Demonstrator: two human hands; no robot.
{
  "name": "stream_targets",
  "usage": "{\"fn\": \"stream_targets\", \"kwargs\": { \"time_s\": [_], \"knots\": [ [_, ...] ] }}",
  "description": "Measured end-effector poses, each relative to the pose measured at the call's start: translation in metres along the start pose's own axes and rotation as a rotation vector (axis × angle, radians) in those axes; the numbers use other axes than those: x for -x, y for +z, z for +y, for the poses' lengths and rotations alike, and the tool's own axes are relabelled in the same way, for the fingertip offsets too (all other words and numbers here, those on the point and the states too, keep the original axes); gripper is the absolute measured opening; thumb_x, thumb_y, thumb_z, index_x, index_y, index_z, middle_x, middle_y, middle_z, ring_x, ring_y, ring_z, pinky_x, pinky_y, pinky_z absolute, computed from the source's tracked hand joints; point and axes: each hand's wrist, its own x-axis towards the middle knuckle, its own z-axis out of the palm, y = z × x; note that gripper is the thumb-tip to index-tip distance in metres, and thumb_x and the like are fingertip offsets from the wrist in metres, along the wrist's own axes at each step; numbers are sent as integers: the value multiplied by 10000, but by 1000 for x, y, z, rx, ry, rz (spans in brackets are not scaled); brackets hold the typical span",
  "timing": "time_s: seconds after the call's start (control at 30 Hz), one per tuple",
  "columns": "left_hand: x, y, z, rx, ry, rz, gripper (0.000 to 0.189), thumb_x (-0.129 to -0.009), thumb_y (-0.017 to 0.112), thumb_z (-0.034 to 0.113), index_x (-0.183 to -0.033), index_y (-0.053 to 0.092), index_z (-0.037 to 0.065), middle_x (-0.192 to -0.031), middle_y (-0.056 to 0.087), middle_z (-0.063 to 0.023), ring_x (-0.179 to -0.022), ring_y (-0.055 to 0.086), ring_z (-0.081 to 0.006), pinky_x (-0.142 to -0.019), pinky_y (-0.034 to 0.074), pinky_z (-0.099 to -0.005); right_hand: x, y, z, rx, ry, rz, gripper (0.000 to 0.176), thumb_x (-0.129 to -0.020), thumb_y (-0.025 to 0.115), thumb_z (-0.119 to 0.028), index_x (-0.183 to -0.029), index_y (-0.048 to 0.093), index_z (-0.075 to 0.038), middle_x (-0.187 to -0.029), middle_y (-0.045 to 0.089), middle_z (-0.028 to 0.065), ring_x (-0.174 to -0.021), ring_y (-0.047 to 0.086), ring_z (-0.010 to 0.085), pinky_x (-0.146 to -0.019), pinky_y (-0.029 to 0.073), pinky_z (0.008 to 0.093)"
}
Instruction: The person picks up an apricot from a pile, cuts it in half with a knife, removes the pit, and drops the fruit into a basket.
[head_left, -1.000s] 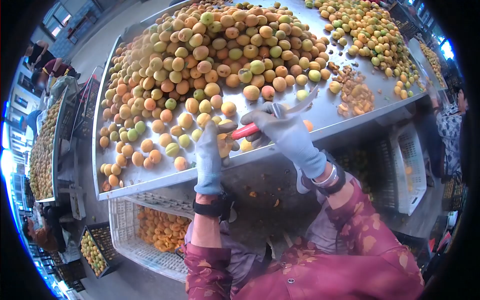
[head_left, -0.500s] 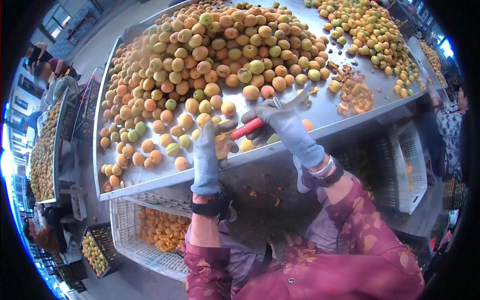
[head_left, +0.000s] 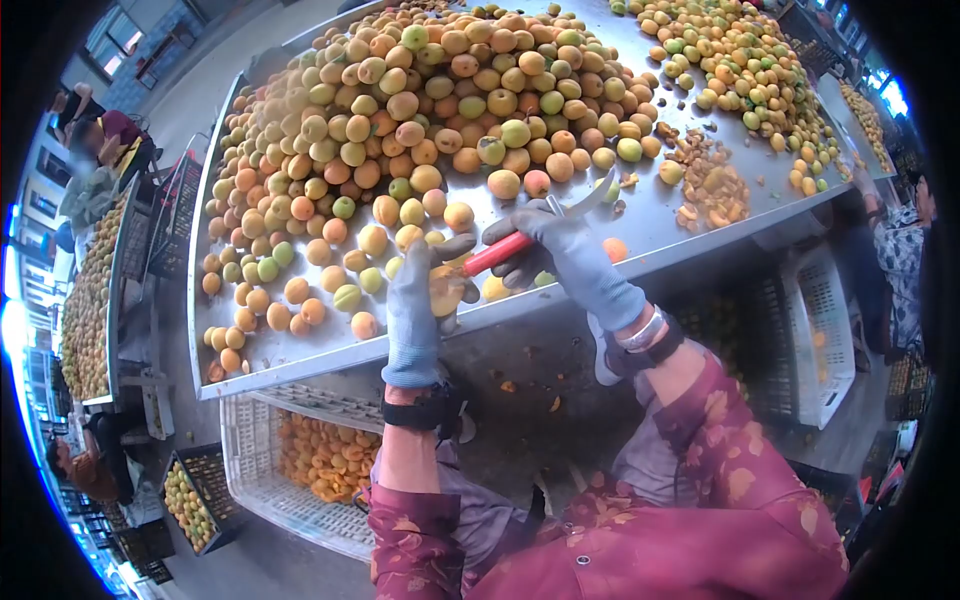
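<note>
Red handle (head_left: 497,254), pinched by the right hand (head_left: 570,258), meets fruit (head_left: 445,291) pinched by the left hand (head_left: 409,312) near the table edge (head_left: 300,370); steadiness matters

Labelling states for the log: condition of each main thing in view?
Left hand, gloved, fingers on held fruit
Right hand, gloved, gripping knife
Knife, blade exposed, pointing away from held fruit
Held fruit, cut or whole unclear
Heaped fruit, mostly whole
Loose scraps, clumped together
White crate, holding opened fruit
</note>
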Motion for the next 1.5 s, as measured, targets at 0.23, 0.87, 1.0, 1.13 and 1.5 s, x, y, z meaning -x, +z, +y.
{"fn": "stream_targets", "kwargs": {
  "time_s": [0.23,0.87,1.0,1.13,1.5],
  "knots": [
    [9,6,5,-81,105,-16,521,-982,366,491,-1140,645,81,-736,637,-29,-565,554,-46,-395,343,-155,-5,-6,7,-74,-39,-37,430,-981,397,-332,-1047,634,20,-855,676,142,-610,661,147,-554,539,232],
    [-7,10,0,-46,190,175,291,-1025,336,282,-1020,521,57,-907,621,-45,-563,560,-54,-397,422,-167,29,19,-15,562,-366,157,232,-943,472,-63,-1117,621,-26,-984,594,63,-802,663,113,-705,553,218],
    [-1,16,3,-30,198,192,354,-1015,402,338,-1048,581,34,-969,624,-33,-823,598,-69,-680,494,-196,26,21,-3,592,-488,139,226,-946,460,-55,-1107,614,-14,-950,593,57,-753,658,99,-684,555,205],
    [4,19,10,-89,148,232,352,-1023,384,299,-1087,572,9,-974,625,-58,-856,601,-93,-729,496,-219,28,28,-5,471,-444,147,207,-952,481,-101,-1070,624,-7,-938,597,52,-702,653,86,-646,549,193],
    [-1,18,-14,-283,379,273,240,-987,417,157,-1106,533,-15,-1006,600,-131,-820,611,-198,-656,516,-299,30,32,-14,498,-361,159,228,-954,479,-159,-1019,631,-1,-878,617,42,-683,658,87,-583,525,196]
  ]
}}
